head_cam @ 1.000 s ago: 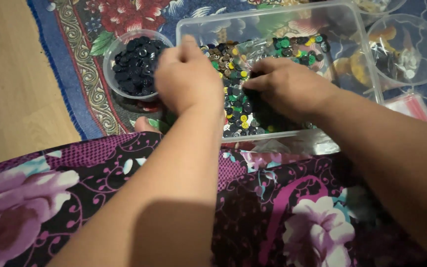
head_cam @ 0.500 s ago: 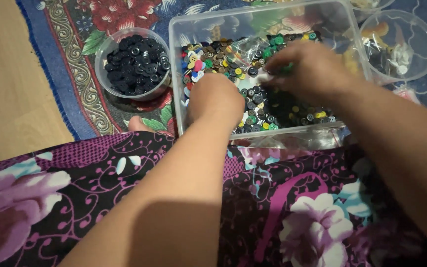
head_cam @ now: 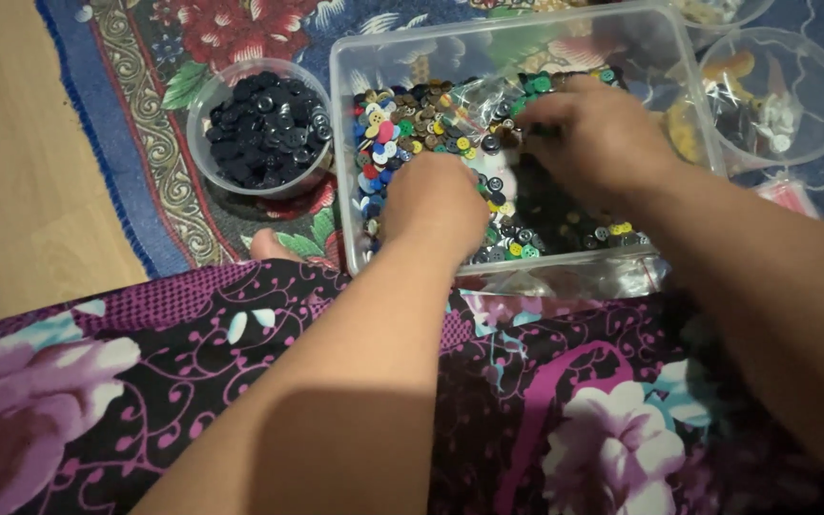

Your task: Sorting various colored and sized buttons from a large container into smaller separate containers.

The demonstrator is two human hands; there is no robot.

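While among buttons (head_cam: 402,129), both hands (head_cam: 517,176).

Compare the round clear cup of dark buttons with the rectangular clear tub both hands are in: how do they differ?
The round clear plastic cup holds only dark navy-black buttons; the rectangular clear plastic tub holds mixed colours. The cup is smaller and untouched; the tub has the left hand and right hand in it. Both stand on the floral rug.
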